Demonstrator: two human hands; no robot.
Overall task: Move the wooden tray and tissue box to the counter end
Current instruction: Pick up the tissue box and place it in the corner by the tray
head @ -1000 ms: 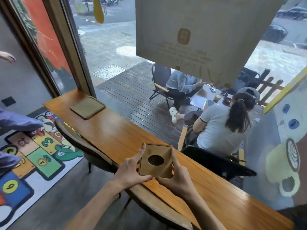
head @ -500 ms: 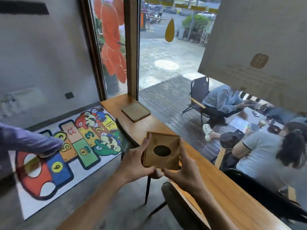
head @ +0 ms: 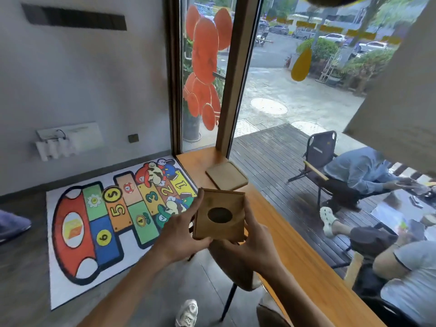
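A long, orange-brown wooden counter [head: 304, 251] runs along the window wall, from the lower right up to its far end at the brown window post [head: 232, 90]. To its left, on the grey floor, lies a large, brightly coloured hopscotch rug with cartoon figures and numbers [head: 106, 223]. Beyond the glass, a person in a blue shirt [head: 358, 171] sits on a dark chair on a plank deck.

Near the far end of the counter lies a flat, square, light wooden tray with rounded corners [head: 227, 176], resting on the counter top just short of the post.

Nearer the camera, a brown wooden tissue box with an oval hole in its top face [head: 220, 214] is held up in the air over the counter's near edge, its top tilted toward the camera. It sits below the tray in the picture, its upper edge close to the tray's near corner.

The left hand [head: 179, 232] grips the box's left side, thumb stretched up along the edge and fingers curled beneath. The right hand [head: 250, 246] clasps the right side and bottom corner, thumb up along the right edge. Both hands are closed around the box.

A white sneaker [head: 187, 313] shows on the floor at the bottom.
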